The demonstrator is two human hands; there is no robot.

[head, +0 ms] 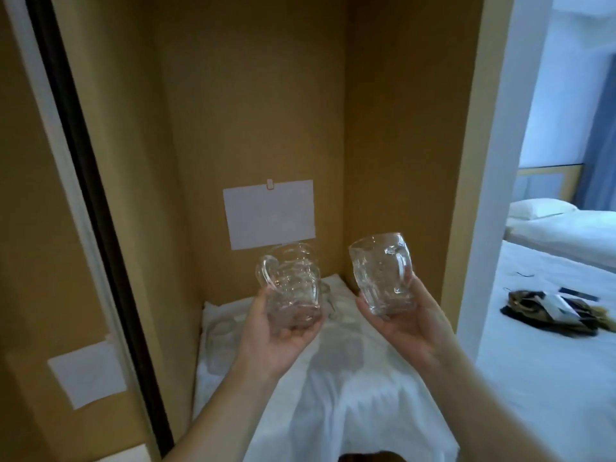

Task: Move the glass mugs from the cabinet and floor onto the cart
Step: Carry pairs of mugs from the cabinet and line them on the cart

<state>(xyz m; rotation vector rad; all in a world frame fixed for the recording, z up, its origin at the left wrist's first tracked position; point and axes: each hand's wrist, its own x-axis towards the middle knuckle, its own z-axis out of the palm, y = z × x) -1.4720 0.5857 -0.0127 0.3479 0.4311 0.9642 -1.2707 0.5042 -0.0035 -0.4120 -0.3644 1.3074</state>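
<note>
The left hand (283, 331) is cupping one glass mug (289, 290) from below, fingers curling up round its base and lower wall, with the handle turned to the left. The right hand (405, 320) is doing the same with a second glass mug (383, 273), gripping it low and leaving its handle free, facing the camera. Both mugs are being held upright, well apart from each other, in the air above a shelf draped in white cloth (333, 378) inside the cabinet (253, 111). More clear glassware seems to be standing on the cloth behind the hands, but it is too faint to count.

These mugs are looking thick-walled and dimpled, so probably heavy for their size, stiff, smooth and breakable. A grip round the base is working, though hooking fingers through each handle would likely be surer.

A white paper sheet (269, 215) is hanging on the cabinet's back wall. A bed (550, 295) is showing through the opening at right. The cart is not in view.
</note>
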